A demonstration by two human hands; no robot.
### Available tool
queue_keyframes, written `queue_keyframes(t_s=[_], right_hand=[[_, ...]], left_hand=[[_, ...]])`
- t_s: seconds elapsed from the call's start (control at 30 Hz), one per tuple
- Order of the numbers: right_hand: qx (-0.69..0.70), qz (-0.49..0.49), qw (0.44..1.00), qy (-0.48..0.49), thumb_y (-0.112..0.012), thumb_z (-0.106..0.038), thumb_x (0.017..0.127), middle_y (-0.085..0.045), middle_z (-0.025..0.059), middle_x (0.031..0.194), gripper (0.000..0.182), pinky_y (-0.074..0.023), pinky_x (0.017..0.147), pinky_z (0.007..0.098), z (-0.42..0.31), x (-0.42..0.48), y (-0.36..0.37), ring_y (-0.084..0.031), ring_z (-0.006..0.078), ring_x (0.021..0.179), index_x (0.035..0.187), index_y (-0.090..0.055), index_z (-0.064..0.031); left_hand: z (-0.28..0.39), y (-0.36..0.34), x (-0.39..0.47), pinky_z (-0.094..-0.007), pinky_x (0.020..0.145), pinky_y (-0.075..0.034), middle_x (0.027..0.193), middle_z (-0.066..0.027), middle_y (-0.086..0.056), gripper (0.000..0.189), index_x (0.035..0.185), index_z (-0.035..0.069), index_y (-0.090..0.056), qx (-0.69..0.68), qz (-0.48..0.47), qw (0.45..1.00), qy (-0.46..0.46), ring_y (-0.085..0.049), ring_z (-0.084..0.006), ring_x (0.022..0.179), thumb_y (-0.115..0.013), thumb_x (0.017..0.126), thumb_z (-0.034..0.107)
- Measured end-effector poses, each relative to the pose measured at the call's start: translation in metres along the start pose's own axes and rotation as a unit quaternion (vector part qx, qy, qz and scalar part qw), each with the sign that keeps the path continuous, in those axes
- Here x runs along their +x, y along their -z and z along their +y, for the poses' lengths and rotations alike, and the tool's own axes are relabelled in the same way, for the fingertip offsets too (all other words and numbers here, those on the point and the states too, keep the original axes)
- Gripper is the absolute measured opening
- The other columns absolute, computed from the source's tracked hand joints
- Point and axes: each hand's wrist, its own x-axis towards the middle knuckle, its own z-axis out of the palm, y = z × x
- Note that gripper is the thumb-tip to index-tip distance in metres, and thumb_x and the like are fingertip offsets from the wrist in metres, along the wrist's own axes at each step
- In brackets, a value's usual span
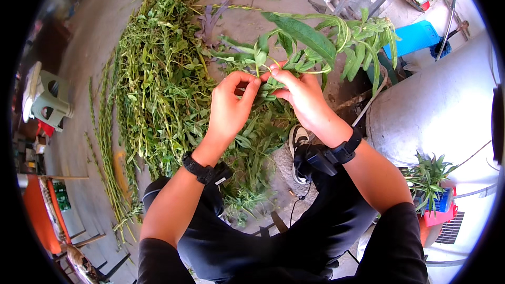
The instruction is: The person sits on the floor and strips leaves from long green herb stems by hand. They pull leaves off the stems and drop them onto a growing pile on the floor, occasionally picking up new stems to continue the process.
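Close together before me, both hands are on a leafy green plant stalk with long narrow leaves. The thumb and fingers of my left hand pinch a small side shoot of it. My right hand grips the stem, and some leaves show between its thumb and fingers. The stalk's leafy end reaches up and to the right, past my right hand. Beneath and left of my hands lies a large heap of cut leafy stalks on the floor. Loose leaves spread between my legs.
Bare-looking stalks lie left of the heap. A plastic stool stands farther left. To the right are a large pale cylinder, a blue plastic piece and a potted plant. My shoe is just below my right hand.
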Motion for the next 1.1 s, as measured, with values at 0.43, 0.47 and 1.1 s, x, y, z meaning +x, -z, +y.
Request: queue_keyframes(t_s=[0.43,0.47,1.1], right_hand=[[0.014,0.023,0.999,0.024,-0.067,-0.024,0.099,-0.075,0.0053,0.106,0.019,-0.0544,0.078,0.0353,0.001,-0.005,-0.004,-0.071,0.0164,0.107,0.111,-0.063,-0.0099],[0.015,0.029,0.999,0.029,-0.067,-0.024,0.099,-0.075,0.0055,0.105,0.018,-0.0541,0.079,0.0359,0.002,-0.006,-0.006,-0.071,0.0165,0.107,0.111,-0.063,-0.0105],[0.031,-0.021,0.998,0.053,-0.074,-0.016,0.095,-0.071,0.0017,0.108,0.019,-0.0580,0.080,0.0320,0.004,-0.014,0.001,-0.067,0.0123,0.101,0.112,-0.068,-0.0088]], left_hand=[[-0.017,0.007,-0.001,-0.0282,0.058,-0.043,0.070,0.0005,-0.062,0.025,0.090,-0.004,-0.065,0.015,0.011,0.993,0.113,-0.053,-0.0070,0.064,-0.068,0.102,0.017],[-0.022,0.005,-0.001,-0.0275,0.061,-0.044,0.074,-0.0005,-0.065,0.024,0.092,-0.002,-0.066,-0.030,0.043,0.993,0.108,-0.058,-0.0076,0.068,-0.066,0.103,0.019],[-0.001,-0.003,0.015,-0.0279,0.087,-0.053,0.102,-0.0046,-0.076,0.021,0.111,-0.002,-0.073,-0.170,-0.074,0.982,0.038,-0.068,-0.0110,0.096,-0.068,0.104,0.017]])
